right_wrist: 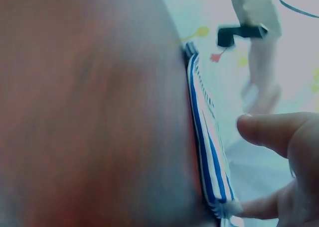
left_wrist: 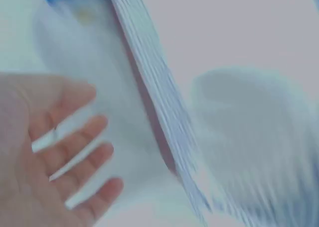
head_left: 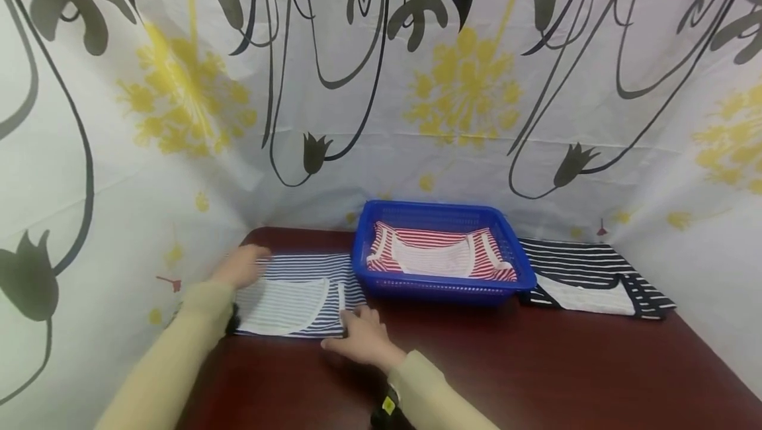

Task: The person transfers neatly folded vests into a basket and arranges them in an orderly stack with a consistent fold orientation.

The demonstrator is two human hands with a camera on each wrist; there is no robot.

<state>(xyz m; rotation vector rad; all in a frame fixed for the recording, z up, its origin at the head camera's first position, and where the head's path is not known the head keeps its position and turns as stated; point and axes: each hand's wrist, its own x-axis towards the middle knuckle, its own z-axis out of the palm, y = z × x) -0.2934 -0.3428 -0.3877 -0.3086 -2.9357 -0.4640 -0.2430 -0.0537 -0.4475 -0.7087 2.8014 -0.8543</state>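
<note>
A folded blue-and-white striped garment (head_left: 286, 304) with a pale rounded panel lies flat on the left of the table. Over its upper left edge is my left hand (head_left: 241, 266), blurred in the head view. The left wrist view shows this hand (left_wrist: 65, 147) with its fingers spread, apart from the garment (left_wrist: 164, 107) and holding nothing. By the garment's lower right corner is my right hand (head_left: 364, 337). In the right wrist view its thumb (right_wrist: 264, 130) stands well apart from a finger that appears to touch the garment's end (right_wrist: 209, 137).
A blue plastic basket (head_left: 440, 290) stands at the back middle, holding a folded red-and-white striped garment (head_left: 437, 255). Right of it lies a folded black-and-white striped garment (head_left: 595, 284). The dark red table (head_left: 506, 370) meets patterned cloth (head_left: 369, 119) at its back and sides.
</note>
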